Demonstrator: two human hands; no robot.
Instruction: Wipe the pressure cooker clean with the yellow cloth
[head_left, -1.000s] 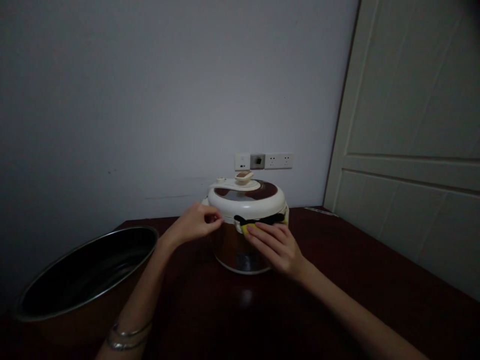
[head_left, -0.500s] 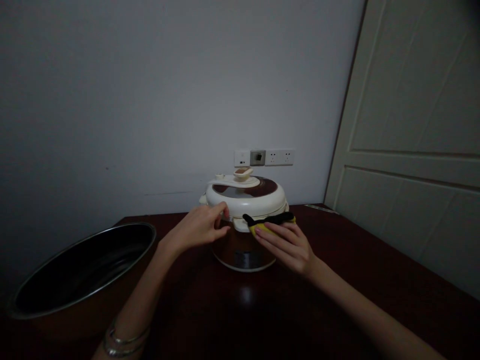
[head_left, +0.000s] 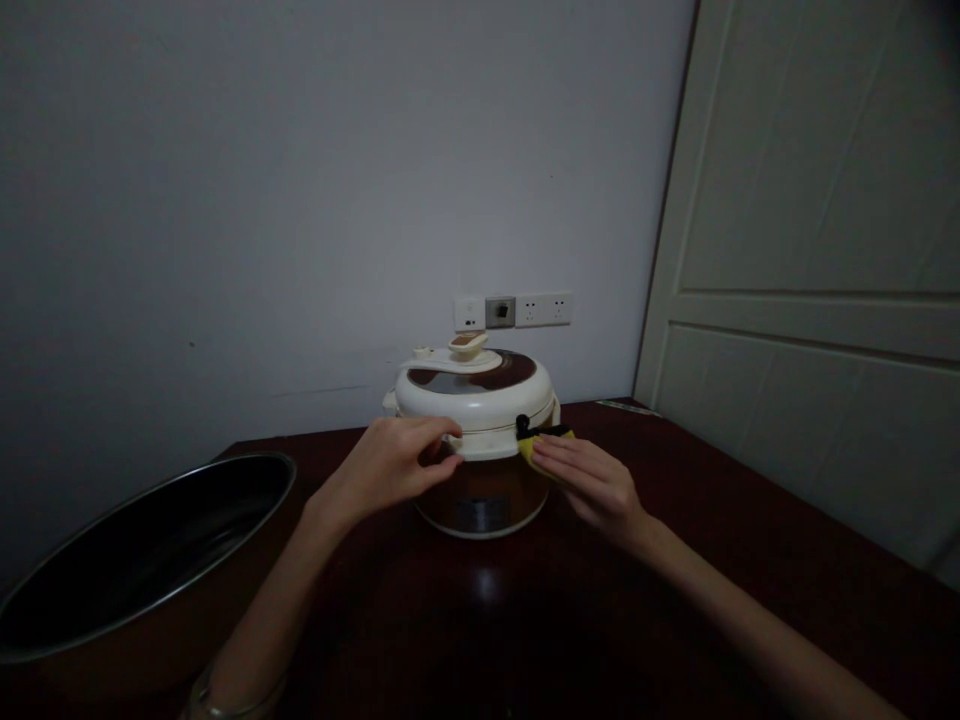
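Note:
A round cooker (head_left: 480, 500) with a cream and brown lid (head_left: 474, 392) stands on a dark red-brown table (head_left: 675, 560). My left hand (head_left: 397, 464) rests against the cooker's front left under the lid rim, fingers curled on the rim. My right hand (head_left: 592, 482) presses a yellow and black sponge (head_left: 541, 442) against the cooker's right side, just below the lid edge, fingers stretched over it.
A large dark metal basin (head_left: 142, 560) sits at the left of the table. A white wall with a strip of sockets (head_left: 512, 311) is behind the cooker. A pale panelled door (head_left: 817, 280) stands at the right.
My right hand has slid the sponge from the front of the cooker round to its right side. My left hand moved a little along the lid rim toward the front.

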